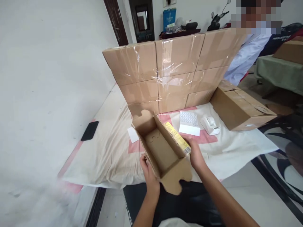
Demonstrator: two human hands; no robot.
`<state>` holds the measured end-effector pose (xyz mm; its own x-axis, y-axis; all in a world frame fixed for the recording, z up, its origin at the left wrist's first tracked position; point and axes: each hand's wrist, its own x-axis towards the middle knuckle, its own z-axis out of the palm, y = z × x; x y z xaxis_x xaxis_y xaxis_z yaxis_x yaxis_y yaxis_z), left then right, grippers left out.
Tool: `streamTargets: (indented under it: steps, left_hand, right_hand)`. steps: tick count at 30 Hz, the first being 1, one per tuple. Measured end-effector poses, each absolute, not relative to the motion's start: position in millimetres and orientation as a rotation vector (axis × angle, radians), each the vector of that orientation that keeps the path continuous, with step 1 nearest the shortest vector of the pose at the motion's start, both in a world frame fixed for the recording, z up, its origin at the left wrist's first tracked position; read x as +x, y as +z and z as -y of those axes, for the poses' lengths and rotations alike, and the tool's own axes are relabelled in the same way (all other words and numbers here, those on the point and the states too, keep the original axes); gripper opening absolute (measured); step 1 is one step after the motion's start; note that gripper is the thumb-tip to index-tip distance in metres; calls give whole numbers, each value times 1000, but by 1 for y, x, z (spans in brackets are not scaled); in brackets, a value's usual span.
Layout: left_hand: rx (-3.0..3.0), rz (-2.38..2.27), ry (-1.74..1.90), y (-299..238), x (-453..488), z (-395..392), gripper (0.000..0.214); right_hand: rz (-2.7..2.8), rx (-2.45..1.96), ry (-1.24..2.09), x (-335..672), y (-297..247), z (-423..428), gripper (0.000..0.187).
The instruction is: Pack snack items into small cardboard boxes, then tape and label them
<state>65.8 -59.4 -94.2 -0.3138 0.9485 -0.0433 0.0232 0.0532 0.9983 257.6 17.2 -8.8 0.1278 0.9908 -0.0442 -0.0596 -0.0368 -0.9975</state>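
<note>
A brown cardboard box [161, 148] with its top open sits in the middle, just above a soft, crinkly white cloth [111, 157]. It is long and flat-sided, with rounded flaps. The left hand [148, 171] curls its fingers around the near left wall. The right hand [195, 154] grips the right wall, by a shiny yellow strip [177, 138]. The box's long side points away from the person, a bit to the left. Behind it stands a wall of taped boxes [175, 69].
</note>
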Motion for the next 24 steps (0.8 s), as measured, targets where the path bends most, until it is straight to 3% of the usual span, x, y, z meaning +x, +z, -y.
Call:
streamTargets:
  steps: [5,8,11,13,18,21,24]
  left_hand:
    - [1233,-1638,1458,-96,116,87,97]
    - [1599,-1855,1578,-75,97,77,100]
    - [2061,-1831,1757,-33,53,50,95]
    - [2413,-1702,1562,-4,25,30,84]
    - [2747,-1639,1055,33,11,10,62]
    - [2902,-1603,1090,34,32,21,34]
    - [2951,-1515,1256,28,57,41,25]
  right_hand:
    - [1169,-1441,796,300,17,-57,50]
    - [1531,-1375,782,320,28,-63,29]
    - [1995,-1337,822,337,31,-62,61]
    - [2153,-1402,789,347,29,-63,74]
    - [1834,-1376,385,376,47,-55,72]
    - [1613,-1173,153,388,88,-27,79]
    - [1921,-998,80,378,123,2,71]
